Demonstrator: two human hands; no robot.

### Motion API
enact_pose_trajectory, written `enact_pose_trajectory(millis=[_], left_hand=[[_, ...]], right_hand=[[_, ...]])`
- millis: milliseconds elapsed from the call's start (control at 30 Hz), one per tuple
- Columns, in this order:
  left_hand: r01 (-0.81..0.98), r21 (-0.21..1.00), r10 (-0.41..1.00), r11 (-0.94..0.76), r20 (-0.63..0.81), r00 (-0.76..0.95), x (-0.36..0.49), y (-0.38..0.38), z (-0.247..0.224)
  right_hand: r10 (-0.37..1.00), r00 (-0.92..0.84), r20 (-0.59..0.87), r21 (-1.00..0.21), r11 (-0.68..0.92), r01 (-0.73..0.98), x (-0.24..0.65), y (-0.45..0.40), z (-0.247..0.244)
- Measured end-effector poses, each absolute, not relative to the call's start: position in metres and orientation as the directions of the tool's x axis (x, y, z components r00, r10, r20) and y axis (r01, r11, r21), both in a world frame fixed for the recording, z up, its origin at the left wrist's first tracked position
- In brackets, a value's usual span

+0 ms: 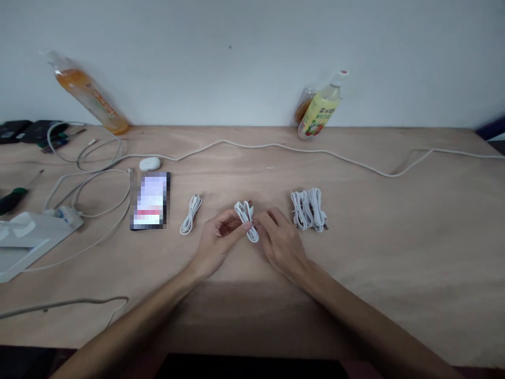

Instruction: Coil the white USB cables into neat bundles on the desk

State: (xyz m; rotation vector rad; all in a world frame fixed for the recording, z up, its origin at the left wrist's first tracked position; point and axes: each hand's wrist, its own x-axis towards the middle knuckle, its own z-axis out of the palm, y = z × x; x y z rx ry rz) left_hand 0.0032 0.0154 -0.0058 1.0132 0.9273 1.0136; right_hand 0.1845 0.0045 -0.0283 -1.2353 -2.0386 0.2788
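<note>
A folded white cable (245, 212) is between my two hands at the middle of the wooden table. My left hand (221, 237) grips its coil between thumb and fingers. My right hand (281, 239) has its fingers pinched together at the right side of the same bundle; the fingertips meet near its middle. Left of my hands lies another bundled white cable (191, 215). On the right, several bundled white cables (307, 209) lie side by side.
A phone (150, 201), a white earphone case (150, 163) and a power strip (35, 237) with looping cords are on the left. Two bottles, orange (92, 100) and yellow (320, 110), lean at the wall. One long white cord (276, 145) crosses the table (394, 252).
</note>
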Motion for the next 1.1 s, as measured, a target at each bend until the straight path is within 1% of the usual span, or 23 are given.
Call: enact_pose_trajectory(millis=[233, 333, 400, 500, 600, 667, 800, 1100], left_hand=[[-0.259, 0.941, 0.956, 0.218, -0.154, 0.248, 0.003, 0.015, -0.009], [-0.265, 0.938, 0.956, 0.222, -0.155, 0.251, 0.003, 0.015, -0.01], [-0.257, 0.941, 0.955, 0.219, -0.153, 0.254, 0.003, 0.014, -0.009], [-0.237, 0.95, 0.955, 0.205, -0.142, 0.26, 0.003, 0.014, -0.007], [-0.214, 0.96, 0.956, 0.182, -0.122, 0.265, 0.002, 0.015, -0.004], [-0.191, 0.968, 0.959, 0.165, -0.113, 0.259, 0.001, 0.015, -0.003], [-0.157, 0.979, 0.97, 0.127, -0.089, 0.227, 0.0, 0.014, -0.006], [-0.143, 0.982, 0.971, 0.126, -0.093, 0.22, 0.001, 0.013, -0.009]], right_hand=[[0.82, -0.299, 0.488, -0.455, 0.532, 0.714, 0.188, 0.005, -0.024], [0.822, -0.304, 0.482, -0.466, 0.535, 0.705, 0.187, 0.004, -0.023], [0.835, -0.294, 0.465, -0.515, 0.526, 0.677, 0.187, 0.004, -0.023], [0.867, -0.265, 0.423, -0.65, 0.493, 0.577, 0.185, 0.004, -0.021], [0.917, -0.232, 0.325, -0.808, 0.397, 0.435, 0.183, 0.004, -0.018], [0.942, -0.223, 0.252, -0.877, 0.319, 0.358, 0.182, 0.004, -0.015], [0.955, -0.216, 0.205, -0.923, 0.262, 0.283, 0.181, 0.004, -0.013], [0.971, -0.188, 0.151, -0.949, 0.195, 0.247, 0.18, 0.004, -0.016]])
